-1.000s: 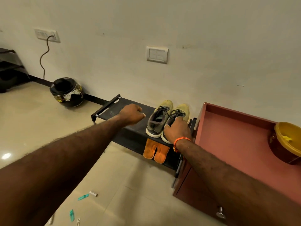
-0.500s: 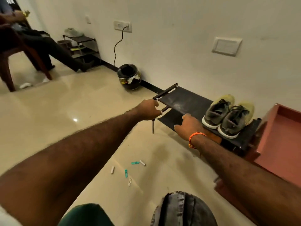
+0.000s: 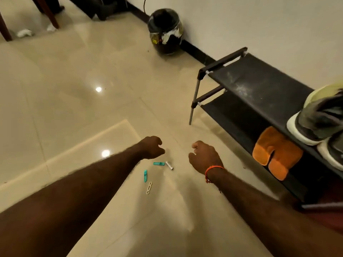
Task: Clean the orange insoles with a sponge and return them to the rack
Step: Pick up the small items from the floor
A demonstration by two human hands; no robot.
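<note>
- Insoles (image 3: 276, 152), a bright orange pair with a soft, fuzzy-looking surface, lie side by side on the lower shelf of a black shoe rack (image 3: 259, 89), their rounded ends jutting past the shelf's front edge.
- Sneakers (image 3: 319, 121), grey with pale yellow-green toes and white soles, sit on the dusty top shelf directly above them.
- Both arms reach out over the glossy beige floor (image 3: 74, 89), well apart from the rack.
- Left hand (image 3: 152, 147) hangs with fingers loosely curled, grasping nothing.
- Right hand (image 3: 204, 156), an orange thread (image 3: 211, 170) at its wrist, is likewise loosely curled and empty.
- Clothespins (image 3: 159, 163), teal and white, lie scattered on the floor beneath the hands.
- Black helmet (image 3: 165, 31) rests against the wall.
</note>
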